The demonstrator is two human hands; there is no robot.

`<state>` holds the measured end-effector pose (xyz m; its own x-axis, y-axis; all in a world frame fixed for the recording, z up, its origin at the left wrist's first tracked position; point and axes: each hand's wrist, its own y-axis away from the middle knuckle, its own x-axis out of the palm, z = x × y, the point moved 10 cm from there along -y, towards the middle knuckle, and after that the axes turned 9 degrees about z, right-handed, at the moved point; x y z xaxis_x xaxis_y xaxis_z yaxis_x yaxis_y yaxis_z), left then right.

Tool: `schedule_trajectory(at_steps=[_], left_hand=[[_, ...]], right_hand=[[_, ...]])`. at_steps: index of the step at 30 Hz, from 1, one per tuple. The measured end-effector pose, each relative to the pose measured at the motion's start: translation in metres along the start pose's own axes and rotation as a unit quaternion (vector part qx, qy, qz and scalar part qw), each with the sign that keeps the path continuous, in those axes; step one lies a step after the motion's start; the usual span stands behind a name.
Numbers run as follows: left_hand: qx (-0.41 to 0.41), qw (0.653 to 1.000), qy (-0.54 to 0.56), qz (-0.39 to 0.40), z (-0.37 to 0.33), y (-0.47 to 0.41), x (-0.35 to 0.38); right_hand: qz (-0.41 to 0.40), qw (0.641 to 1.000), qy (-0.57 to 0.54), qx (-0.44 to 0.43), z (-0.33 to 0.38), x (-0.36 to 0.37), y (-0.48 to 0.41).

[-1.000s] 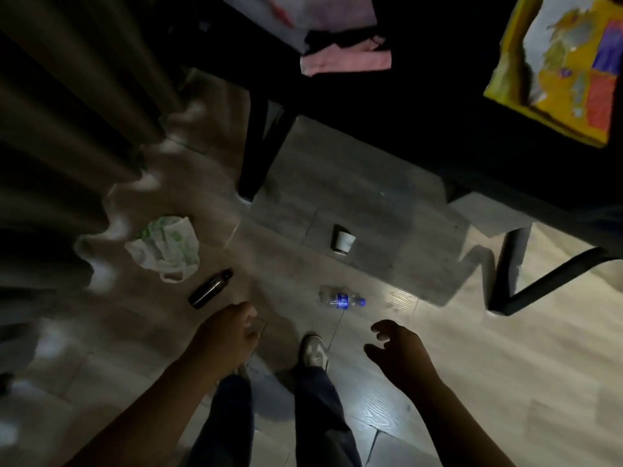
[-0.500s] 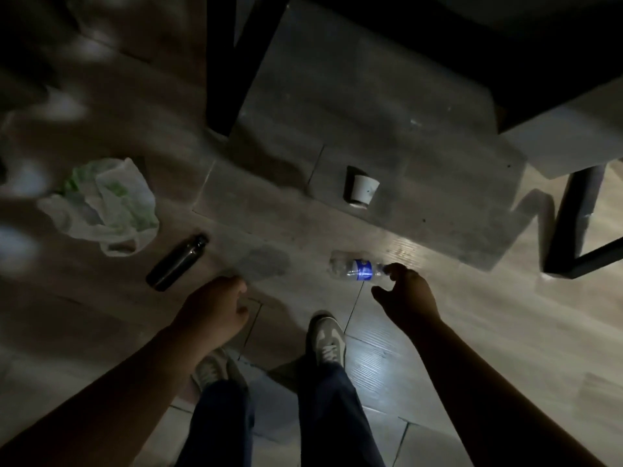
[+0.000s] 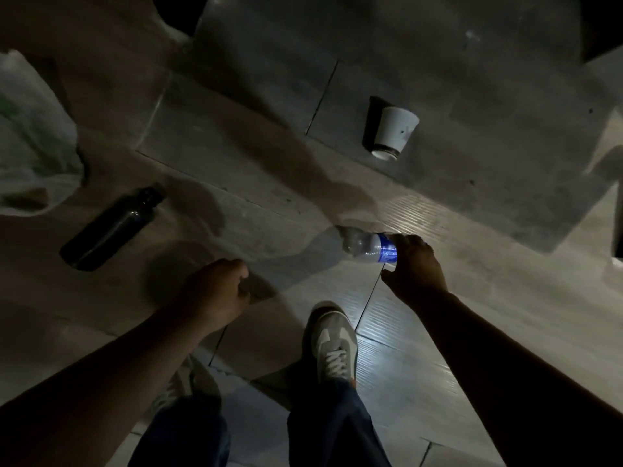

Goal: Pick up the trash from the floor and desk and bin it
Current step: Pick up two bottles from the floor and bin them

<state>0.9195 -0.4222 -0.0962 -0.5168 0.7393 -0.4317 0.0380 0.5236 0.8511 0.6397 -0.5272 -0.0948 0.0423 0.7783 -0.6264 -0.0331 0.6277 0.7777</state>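
Observation:
A small clear plastic bottle with a blue label (image 3: pixel 365 247) lies on the dim floor, and my right hand (image 3: pixel 413 267) grips its capped end with fingers curled round it. My left hand (image 3: pixel 215 291) hovers low over the floor with curled fingers and holds nothing. A dark bottle (image 3: pixel 111 229) lies on its side to the left. A white paper cup (image 3: pixel 394 133) lies tipped over farther back. A crumpled white and green plastic bag (image 3: pixel 33 136) sits at the left edge.
My two feet in grey sneakers (image 3: pixel 332 342) stand just behind the clear bottle. A dark table leg (image 3: pixel 178 11) stands at the top left and another dark leg (image 3: pixel 618 244) at the right edge. The room is dim.
I have bent lower, so the floor looks closer. My right hand reached forward and closed round the clear bottle's end. My left hand stayed curled and empty.

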Motion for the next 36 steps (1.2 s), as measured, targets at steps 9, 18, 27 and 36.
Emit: schedule_trajectory(at_steps=[9, 18, 27, 36], left_hand=[[-0.004, 1.0, -0.009, 0.027, 0.014, -0.051, 0.031], [-0.003, 0.998, 0.059, -0.009, 0.032, -0.044, 0.011], [-0.088, 0.985, 0.093, -0.113, 0.118, -0.006, -0.059], [-0.182, 0.966, 0.091, -0.159, 0.213, -0.02, -0.075]], right_hand=[[-0.001, 0.991, 0.13, -0.029, -0.001, 0.041, -0.054], [-0.007, 0.998, 0.013, -0.063, 0.047, 0.044, -0.05], [0.006, 0.993, -0.042, -0.107, 0.162, 0.032, -0.047], [0.012, 0.988, -0.043, -0.148, 0.24, 0.046, -0.065]])
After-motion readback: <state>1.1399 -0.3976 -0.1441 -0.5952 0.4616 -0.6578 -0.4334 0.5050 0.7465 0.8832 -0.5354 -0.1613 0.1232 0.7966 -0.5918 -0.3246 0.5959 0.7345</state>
